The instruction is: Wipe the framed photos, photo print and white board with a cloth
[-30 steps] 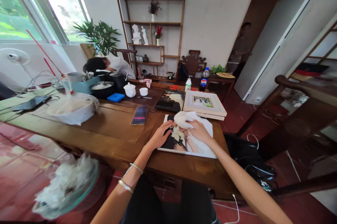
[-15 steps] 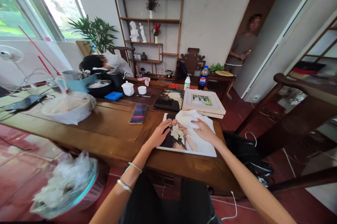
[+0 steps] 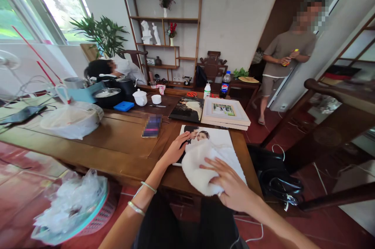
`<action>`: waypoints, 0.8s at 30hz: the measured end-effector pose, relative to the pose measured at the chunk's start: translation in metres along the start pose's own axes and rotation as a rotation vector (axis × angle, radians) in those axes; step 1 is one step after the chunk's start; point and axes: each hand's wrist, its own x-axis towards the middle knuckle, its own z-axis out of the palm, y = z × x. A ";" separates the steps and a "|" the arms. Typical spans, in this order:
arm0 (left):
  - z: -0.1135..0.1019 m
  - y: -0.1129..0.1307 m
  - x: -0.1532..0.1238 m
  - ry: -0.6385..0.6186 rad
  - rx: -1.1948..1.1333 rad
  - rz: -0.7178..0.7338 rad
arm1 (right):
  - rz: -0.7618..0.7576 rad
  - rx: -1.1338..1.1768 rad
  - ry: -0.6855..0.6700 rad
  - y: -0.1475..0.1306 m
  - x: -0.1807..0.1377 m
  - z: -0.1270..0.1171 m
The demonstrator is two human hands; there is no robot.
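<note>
A photo panel [image 3: 220,135] showing a couple lies flat at the near edge of the wooden table [image 3: 123,151]. My left hand [image 3: 176,149] rests on the panel's left side, fingers stretched out, holding nothing. In my right hand [image 3: 230,182] is a white cloth [image 3: 197,161], pressed over the panel's lower part and hanging past its near edge. The cloth hides much of the picture, but the two heads at the top show. Just behind lie a dark photo panel [image 3: 187,109] and a stack of white-framed pictures [image 3: 225,111].
A phone [image 3: 151,126], a blue box [image 3: 124,106], a white teapot [image 3: 140,97] and a cola bottle [image 3: 225,84] stand on the table. A bag-lined basket [image 3: 96,217] is at lower left. One person [image 3: 125,68] leans over the far side; another [image 3: 288,52] stands near the doorway.
My right hand has drawn the cloth from the panel's top toward me, uncovering the heads and covering the lower part. My left hand stays put. The person at the doorway has come forward.
</note>
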 end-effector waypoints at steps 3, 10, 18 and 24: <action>0.000 -0.001 0.000 -0.005 0.003 0.000 | 0.088 -0.033 0.076 0.036 0.009 -0.005; 0.001 -0.002 0.000 -0.004 0.001 -0.003 | 0.349 -0.120 0.194 0.133 0.034 -0.021; 0.003 -0.004 0.001 0.016 -0.004 0.008 | 0.172 -0.090 0.164 0.053 -0.004 -0.003; 0.001 -0.003 0.001 -0.008 -0.004 0.000 | 0.031 0.068 -0.087 0.023 -0.020 -0.023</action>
